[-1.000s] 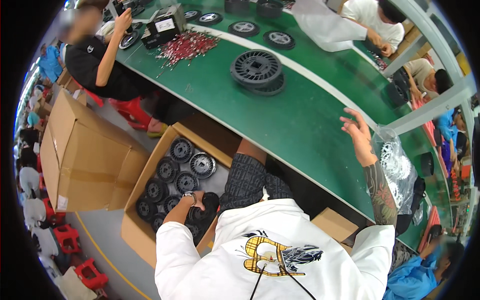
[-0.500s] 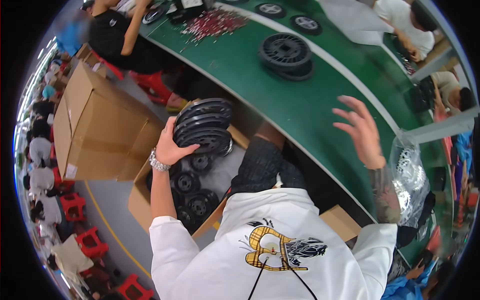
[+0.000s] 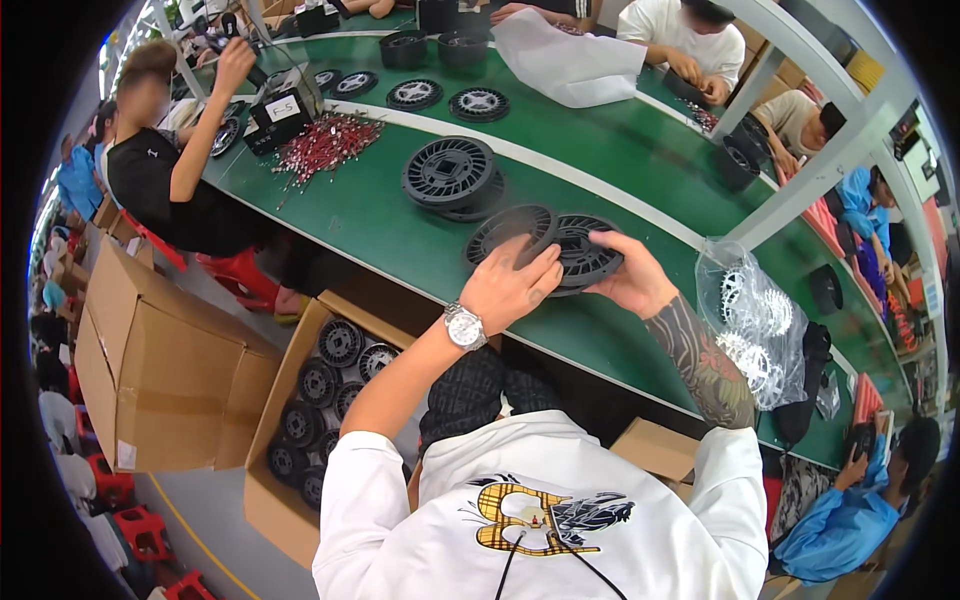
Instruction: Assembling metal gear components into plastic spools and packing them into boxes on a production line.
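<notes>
Green worktop (image 3: 370, 210) is running through a crowded workshop, its near edge lying just beyond the person's dark shorts (image 3: 465, 392). To the left, below table level, an open cardboard box (image 3: 275, 508) is holding many black discs (image 3: 318, 383), and a large carton (image 3: 170, 370) is standing beside it. Over the near part of the table, the left hand (image 3: 508, 285) is gripping a blurred slotted disc (image 3: 505, 228), which is tilting and overlapping a second black disc (image 3: 583, 245). The right hand (image 3: 635, 275) is clasping that one by its right side, its thumb resting on the rim. Right of this hand, a clear bag (image 3: 760, 330) of silvery toothed rings is lying on the table. Just beyond the held discs, two dark discs (image 3: 448, 170) are sitting in an uneven stack. Farther away, small red-and-white parts (image 3: 325, 148) are lying heaped, silver-spoked discs (image 3: 415, 95) are resting in a row, and a co-worker in white (image 3: 690, 45) is leaning over the far side.
</notes>
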### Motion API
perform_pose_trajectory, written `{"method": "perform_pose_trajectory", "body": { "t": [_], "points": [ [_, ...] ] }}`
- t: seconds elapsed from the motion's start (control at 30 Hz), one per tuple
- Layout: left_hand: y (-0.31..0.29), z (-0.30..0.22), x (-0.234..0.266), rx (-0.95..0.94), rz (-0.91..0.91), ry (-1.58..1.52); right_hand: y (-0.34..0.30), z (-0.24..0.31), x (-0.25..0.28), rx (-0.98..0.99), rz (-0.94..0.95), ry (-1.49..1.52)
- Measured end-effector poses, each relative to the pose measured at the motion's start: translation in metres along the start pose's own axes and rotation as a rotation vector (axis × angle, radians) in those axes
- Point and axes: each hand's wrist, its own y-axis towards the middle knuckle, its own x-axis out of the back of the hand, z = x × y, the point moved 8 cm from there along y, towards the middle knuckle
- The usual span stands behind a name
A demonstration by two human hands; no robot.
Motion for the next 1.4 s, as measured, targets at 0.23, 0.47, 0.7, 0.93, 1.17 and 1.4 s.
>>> {"method": "perform_pose_trajectory", "body": {
  "t": [0.23,0.47,0.7,0.93,1.17,1.4],
  "points": [
    [-0.002,0.009,-0.039,0.209,0.018,-0.377,0.013,0.031,0.031,0.161,-0.193,-0.271],
    [-0.024,0.082,-0.065,0.763,-0.078,-0.733,0.014,0.042,0.036,0.369,-0.137,-0.457],
    [-0.027,0.106,-0.087,0.746,0.076,-0.580,-0.019,0.053,0.016,0.690,-0.053,-0.953],
    [-0.008,0.078,-0.073,0.569,0.004,-0.563,-0.037,0.031,0.016,0.772,-0.022,-1.099],
    [0.004,0.053,-0.073,0.686,-0.043,-0.728,-0.033,0.022,0.044,1.016,-0.110,-0.674],
    [-0.007,0.067,-0.085,0.646,0.074,-0.979,-0.032,0.006,0.048,0.716,-0.058,-0.797]
  ]
}}
